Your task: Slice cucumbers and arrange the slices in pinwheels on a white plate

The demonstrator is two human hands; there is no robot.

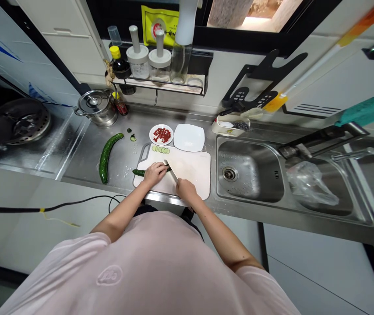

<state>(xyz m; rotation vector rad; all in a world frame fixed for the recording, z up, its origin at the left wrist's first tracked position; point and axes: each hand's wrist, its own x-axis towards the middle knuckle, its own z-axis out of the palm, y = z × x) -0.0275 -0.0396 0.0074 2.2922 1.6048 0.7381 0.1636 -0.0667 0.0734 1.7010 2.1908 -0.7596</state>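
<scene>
On a white cutting board lies a dark green cucumber, its far part covered by my left hand. The fingers of that hand are curled over the cucumber and press it down. My right hand is wrapped round the handle of a knife, whose blade stands at the cucumber's cut end, close to my left fingertips. A short row of pale green cucumber slices rests near the board's far left edge. Whether the blade is inside the cucumber I cannot tell.
Behind the board stand a plate of chopped red pieces and a white square plate. A whole cucumber and cucumber scraps lie left. A lidded pot stands farther back; a steel sink is at right.
</scene>
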